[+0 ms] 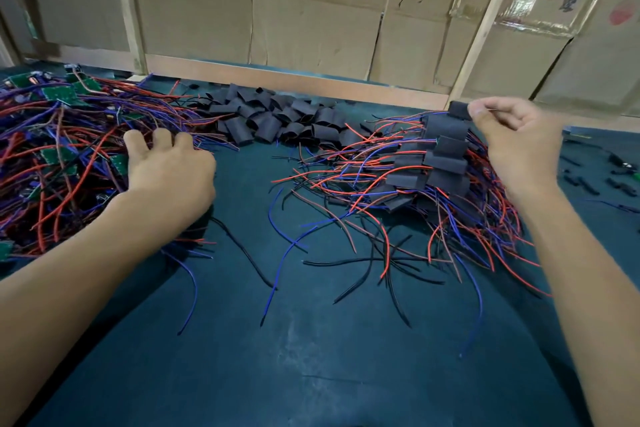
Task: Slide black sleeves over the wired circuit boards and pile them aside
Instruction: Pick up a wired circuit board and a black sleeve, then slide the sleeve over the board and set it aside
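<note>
A heap of bare green circuit boards (59, 94) with red, blue and black wires fills the left of the table. My left hand (169, 170) rests on the heap's right edge, fingers spread among the wires. Loose black sleeves (277, 118) lie piled at the back centre. To the right is the stack of sleeved boards (443, 156), wires fanning toward me. My right hand (516, 135) is raised over the far end of that stack and pinches a sleeved board (459, 110) between thumb and curled fingers.
The dark green table mat (311, 340) stretches toward me. A wooden rail (294, 80) and cardboard walls (311, 10) close the back. Small black parts (595, 180) lie scattered at the far right.
</note>
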The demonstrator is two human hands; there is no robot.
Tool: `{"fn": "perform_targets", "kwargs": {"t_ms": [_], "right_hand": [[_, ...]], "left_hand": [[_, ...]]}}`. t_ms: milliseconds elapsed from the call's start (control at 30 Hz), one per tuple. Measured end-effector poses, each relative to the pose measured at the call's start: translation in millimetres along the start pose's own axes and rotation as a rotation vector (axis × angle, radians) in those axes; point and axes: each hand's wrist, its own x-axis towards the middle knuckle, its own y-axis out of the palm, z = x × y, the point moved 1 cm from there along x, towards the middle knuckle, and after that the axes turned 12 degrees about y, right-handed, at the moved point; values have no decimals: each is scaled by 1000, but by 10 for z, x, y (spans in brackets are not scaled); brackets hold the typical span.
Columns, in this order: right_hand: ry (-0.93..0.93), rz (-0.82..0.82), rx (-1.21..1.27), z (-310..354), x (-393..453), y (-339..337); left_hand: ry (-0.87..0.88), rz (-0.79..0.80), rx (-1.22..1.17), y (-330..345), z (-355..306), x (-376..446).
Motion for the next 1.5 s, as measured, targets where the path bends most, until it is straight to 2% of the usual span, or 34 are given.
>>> {"fn": "perform_targets", "kwargs": {"t_ms": [133,267,367,467,600,733,800,900,1000,1133,1200,1267,1400,1500], "right_hand": [[31,-29,-129,12,-16,1],[-3,-181,-172,81,-140,-82],[-105,-297,-142,190,-290,-73],[-299,-295,-117,361,-511,55],[-618,-190,-187,472,-848,284],[-831,35,-213,484,-1118,513],[-877,165,-221,458,-1218,608],[-859,339,-275,409,-1306,702],[-812,441,-287,389,-1366,745],[-822,408,-306,401,-1363,738],[-836,388,-305,416,-1330,725],[-860,338,-304,436,-1303,716],[-910,239,-340,455,-1277,703],[-820,295,-216,454,-1260,667]], "left_hand": [[38,-19,57,-22,-19,-31],[89,-119,-30,-69,-31,-84],[91,-238,-150,-96,13,-87],[116,-365,-247,-153,39,-91],[246,-541,-372,-228,16,-83],[447,-737,-420,-329,-139,-168],[581,-818,-419,-406,-218,-231],[871,-856,-419,-469,-349,-337],[1026,-870,-562,-477,-458,-423],[939,-896,-998,-414,-560,-417],[875,-844,-1248,-382,-580,-388],[832,-803,-1369,-367,-575,-369],[740,-739,-1221,-340,-481,-342],[721,-640,-1005,-330,-363,-302]]}}
